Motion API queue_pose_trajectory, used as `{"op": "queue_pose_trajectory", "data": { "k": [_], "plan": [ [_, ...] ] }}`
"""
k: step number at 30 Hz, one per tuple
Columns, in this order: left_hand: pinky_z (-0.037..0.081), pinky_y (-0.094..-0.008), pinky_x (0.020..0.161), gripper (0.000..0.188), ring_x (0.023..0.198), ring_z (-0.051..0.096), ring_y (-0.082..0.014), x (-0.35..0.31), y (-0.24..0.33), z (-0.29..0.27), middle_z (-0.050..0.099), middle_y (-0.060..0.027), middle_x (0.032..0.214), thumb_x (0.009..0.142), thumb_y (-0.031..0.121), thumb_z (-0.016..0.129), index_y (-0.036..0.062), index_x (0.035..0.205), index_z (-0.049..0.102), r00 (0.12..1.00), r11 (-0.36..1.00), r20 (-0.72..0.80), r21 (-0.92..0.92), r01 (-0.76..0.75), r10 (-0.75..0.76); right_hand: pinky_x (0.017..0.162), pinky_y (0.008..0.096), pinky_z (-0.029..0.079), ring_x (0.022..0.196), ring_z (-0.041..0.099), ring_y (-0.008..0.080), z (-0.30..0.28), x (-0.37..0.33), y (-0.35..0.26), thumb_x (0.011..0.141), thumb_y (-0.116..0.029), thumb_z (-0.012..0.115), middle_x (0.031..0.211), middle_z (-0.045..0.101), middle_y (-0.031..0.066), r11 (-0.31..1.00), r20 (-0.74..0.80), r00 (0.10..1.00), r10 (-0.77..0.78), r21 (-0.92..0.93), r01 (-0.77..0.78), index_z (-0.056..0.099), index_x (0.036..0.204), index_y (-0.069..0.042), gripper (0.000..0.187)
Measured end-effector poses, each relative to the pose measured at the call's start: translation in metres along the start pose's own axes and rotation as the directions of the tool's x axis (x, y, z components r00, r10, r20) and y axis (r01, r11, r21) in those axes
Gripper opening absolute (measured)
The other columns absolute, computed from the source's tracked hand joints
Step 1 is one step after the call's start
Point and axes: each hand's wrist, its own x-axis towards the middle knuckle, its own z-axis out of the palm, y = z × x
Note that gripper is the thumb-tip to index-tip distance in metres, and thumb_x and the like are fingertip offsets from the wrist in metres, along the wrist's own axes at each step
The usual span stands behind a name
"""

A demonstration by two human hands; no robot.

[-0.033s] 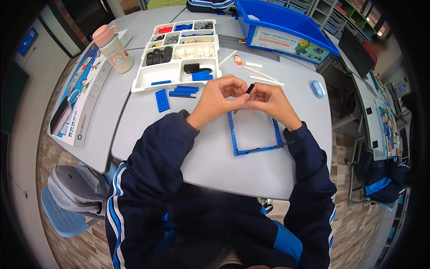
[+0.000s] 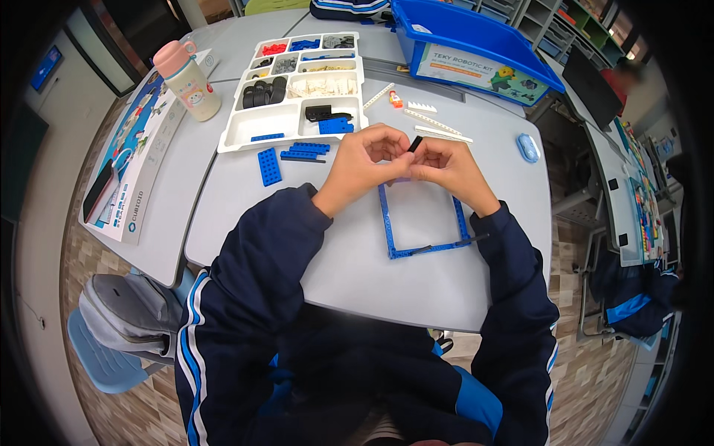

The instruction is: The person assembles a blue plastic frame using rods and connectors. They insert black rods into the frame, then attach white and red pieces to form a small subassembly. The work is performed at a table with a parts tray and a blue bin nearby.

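My left hand [image 2: 374,160] and my right hand [image 2: 445,167] meet above the grey table, both closed in a pinch on a small black building piece [image 2: 416,143]. Its upper end sticks out between the fingertips; the rest is hidden by my thumbs. Beneath my hands lies a square frame of blue beams [image 2: 387,223], its far side partly covered by them. A thin dark rod [image 2: 474,239] crosses the frame's near right corner, beside my right sleeve. To the left of my left hand are a blue studded plate [image 2: 270,167] and several blue bricks [image 2: 305,152].
A white sorting tray [image 2: 232,134] with building parts stands beyond my left hand. White beams [image 2: 444,134], a toy figure [image 2: 395,99] and a blue case [image 2: 527,148] lie farther right. At the back is a blue bin [image 2: 476,41]; a bottle [image 2: 190,85] stands on a box [image 2: 141,178] at left.
The black piece has shifted slightly between my fingertips; its lower end, earlier seen under my thumbs, is now hidden. My hands have otherwise barely moved.
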Motion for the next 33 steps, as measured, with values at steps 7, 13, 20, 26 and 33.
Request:
{"op": "queue_pose_trajectory", "data": {
  "k": [7, 13, 20, 26, 33],
  "plan": [
    [0.053, -0.0225, 0.076, 0.015, 0.087, 0.063, -0.0074, -0.003, -0.013, 0.008, 0.066, -0.0033, 0.093, 0.091, 0.007, 0.070, -0.0015, 0.101, 0.064, 0.983, 0.999, -0.182, -0.028, -0.028, 0.023, 0.074, 0.0228, 0.053, 0.078, 0.068, 0.0107, 0.011, 0.012, 0.019, 0.086, -0.013, 0.075, 0.083, 0.071, 0.0052, 0.991, -0.075, 0.996, 0.046, 0.131, -0.035, 0.068, 0.092, 0.001, 0.016],
    [0.054, -0.0253, 0.080, 0.014, 0.090, 0.064, -0.0102, 0.001, -0.019, -0.001, 0.066, -0.0045, 0.096, 0.092, 0.005, 0.068, -0.0028, 0.103, 0.064, 0.981, 0.999, -0.190, -0.020, -0.040, 0.035, 0.061, 0.0219, 0.045, 0.072, 0.064, 0.0088, 0.002, 0.018, 0.014, 0.088, -0.015, 0.075, 0.087, 0.070, 0.0046, 0.972, -0.034, 0.994, 0.100, 0.216, -0.090, 0.065, 0.096, -0.003, 0.018],
    [0.054, -0.0247, 0.078, 0.012, 0.094, 0.062, -0.0105, 0.002, -0.029, -0.002, 0.062, -0.0025, 0.094, 0.091, 0.005, 0.069, -0.0007, 0.102, 0.065, 0.974, 0.996, -0.214, 0.058, -0.062, 0.073, 0.050, 0.0200, 0.035, 0.064, 0.056, 0.0075, 0.010, 0.018, 0.019, 0.097, -0.015, 0.064, 0.080, 0.064, 0.0060, 0.975, -0.107, 0.994, -0.016, 0.218, 0.039, 0.058, 0.096, -0.003, 0.013],
    [0.046, -0.0268, 0.071, 0.029, 0.085, 0.056, -0.0098, 0.004, -0.018, -0.025, 0.061, 0.0000, 0.093, 0.087, 0.022, 0.077, 0.0035, 0.105, 0.065, 0.999, 0.874, 0.026, 0.485, -0.035, 0.026, 0.055, 0.0198, 0.040, 0.068, 0.060, 0.0080, 0.007, 0.014, 0.025, 0.100, -0.012, 0.055, 0.084, 0.065, 0.0061, 0.974, -0.285, 0.951, -0.122, 0.148, 0.169, 0.054, 0.095, -0.003, 0.011],
    [0.049, -0.0274, 0.069, 0.040, 0.077, 0.058, -0.0142, 0.001, -0.027, -0.029, 0.064, -0.0036, 0.088, 0.071, 0.028, 0.088, 0.0027, 0.096, 0.069, 0.975, 0.766, 0.224, 0.628, -0.142, -0.003, 0.065, 0.0238, 0.051, 0.070, 0.064, 0.0092, 0.015, 0.011, 0.029, 0.099, -0.009, 0.058, 0.083, 0.066, 0.0050, 0.972, -0.256, 0.938, -0.233, -0.019, 0.236, 0.054, 0.094, 0.000, 0.011]
  ]
}}
